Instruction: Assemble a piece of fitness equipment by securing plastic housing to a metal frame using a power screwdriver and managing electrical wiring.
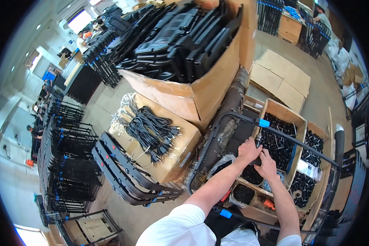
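My left hand [248, 151] is closed around the upper part of a dark hand tool [258, 138] with a metallic-looking tip, perhaps a power driver. Just to its right, my right hand [268, 166] is curled against the tool's darker lower part; the fingers partly hide it. The tool's tip is close to a black tubular frame [300, 143] that spans in front of me, with blue tape [264, 123] at its corner. Beneath both hands lies a wooden parts box [286, 108] with many small black pieces.
Left of the frame, a carton [184, 164] bears coiled black power cables [151, 130]. Curved black frame pieces [127, 176] lean beside it. A large carton [217, 78] of black plastic covers stands ahead. Flat cardboard [281, 78] lies on the floor. Stacked frames and people are farther left.
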`<state>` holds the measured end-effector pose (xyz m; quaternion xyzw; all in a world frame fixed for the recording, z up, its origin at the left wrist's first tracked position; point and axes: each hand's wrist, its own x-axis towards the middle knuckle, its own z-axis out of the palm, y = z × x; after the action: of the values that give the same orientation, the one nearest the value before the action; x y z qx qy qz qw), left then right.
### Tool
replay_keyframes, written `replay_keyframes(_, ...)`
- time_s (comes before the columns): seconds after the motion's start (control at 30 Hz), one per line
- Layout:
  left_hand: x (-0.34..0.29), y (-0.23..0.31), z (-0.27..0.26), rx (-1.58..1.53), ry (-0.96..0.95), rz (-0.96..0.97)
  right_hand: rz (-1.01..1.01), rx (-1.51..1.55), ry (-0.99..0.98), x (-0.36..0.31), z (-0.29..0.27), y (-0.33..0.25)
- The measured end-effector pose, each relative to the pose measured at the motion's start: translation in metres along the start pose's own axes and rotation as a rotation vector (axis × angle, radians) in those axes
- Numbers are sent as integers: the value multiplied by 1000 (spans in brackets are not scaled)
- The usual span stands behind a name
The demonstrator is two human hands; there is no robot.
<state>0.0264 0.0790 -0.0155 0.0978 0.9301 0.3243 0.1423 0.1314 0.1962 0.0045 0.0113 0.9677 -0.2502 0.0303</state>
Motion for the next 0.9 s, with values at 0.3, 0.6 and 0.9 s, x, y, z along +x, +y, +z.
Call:
replay_keyframes(0.3, -5, -7, -7, -55, -44, 6, -46, -52, 11, -4, 0, -7)
replay_keyframes(0.6, -28, -12, -10, -70, -73, -54, -15, -102, 68, -30, 3, -23)
replay_keyframes(0.9, -213, -67, -31, -821, -193, -104, -111, -60, 138, -187, -8, -135)
